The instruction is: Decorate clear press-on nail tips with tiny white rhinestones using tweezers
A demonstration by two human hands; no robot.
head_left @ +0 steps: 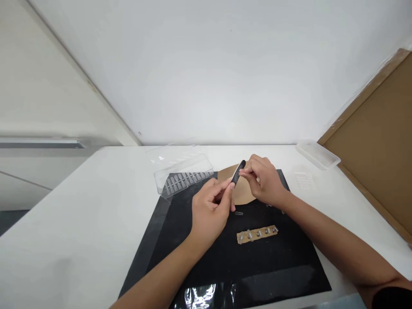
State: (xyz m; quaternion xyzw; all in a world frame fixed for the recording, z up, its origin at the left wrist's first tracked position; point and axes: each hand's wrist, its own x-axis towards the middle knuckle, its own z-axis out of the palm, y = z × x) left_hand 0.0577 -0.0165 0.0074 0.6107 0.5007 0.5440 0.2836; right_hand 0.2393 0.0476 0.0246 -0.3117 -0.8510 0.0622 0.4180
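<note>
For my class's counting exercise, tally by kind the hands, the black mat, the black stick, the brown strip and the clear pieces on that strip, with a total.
Left hand and right hand: 2
Black mat: 1
Black stick: 1
Brown strip: 1
Clear pieces: 5
Total: 10

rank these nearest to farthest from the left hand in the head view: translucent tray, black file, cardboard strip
1. Black file: held in the left hand.
2. Cardboard strip: right of that hand, on the black mat.
3. Translucent tray: far right.
</note>
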